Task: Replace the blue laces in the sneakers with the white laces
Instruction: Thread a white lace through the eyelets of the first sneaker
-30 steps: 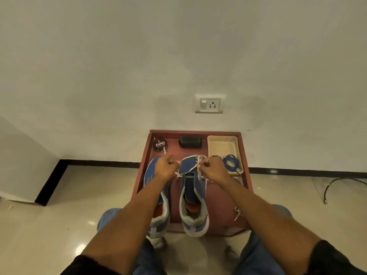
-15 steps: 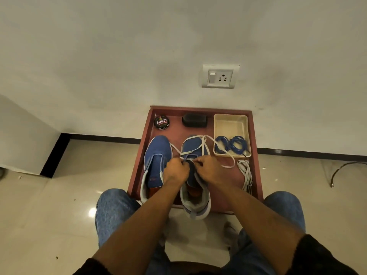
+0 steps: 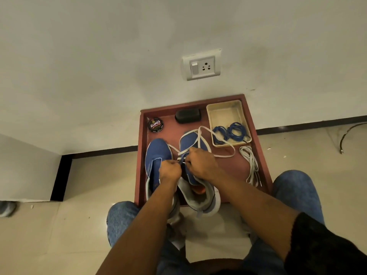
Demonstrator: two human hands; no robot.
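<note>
Sneakers (image 3: 195,147) toes toward the wall (image 3: 119,56)

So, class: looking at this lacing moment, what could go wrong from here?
1. The white lace loops loosely past the right sneaker toward the tray; pulling could snag it.
2. Both hands cover the eyelets, so one might get skipped.
3. The spare lace could tangle in.

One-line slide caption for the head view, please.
Both hands, left and right, thread a flat white lace through the right blue fabric sneaker on a red-brown wooden tray.
</note>
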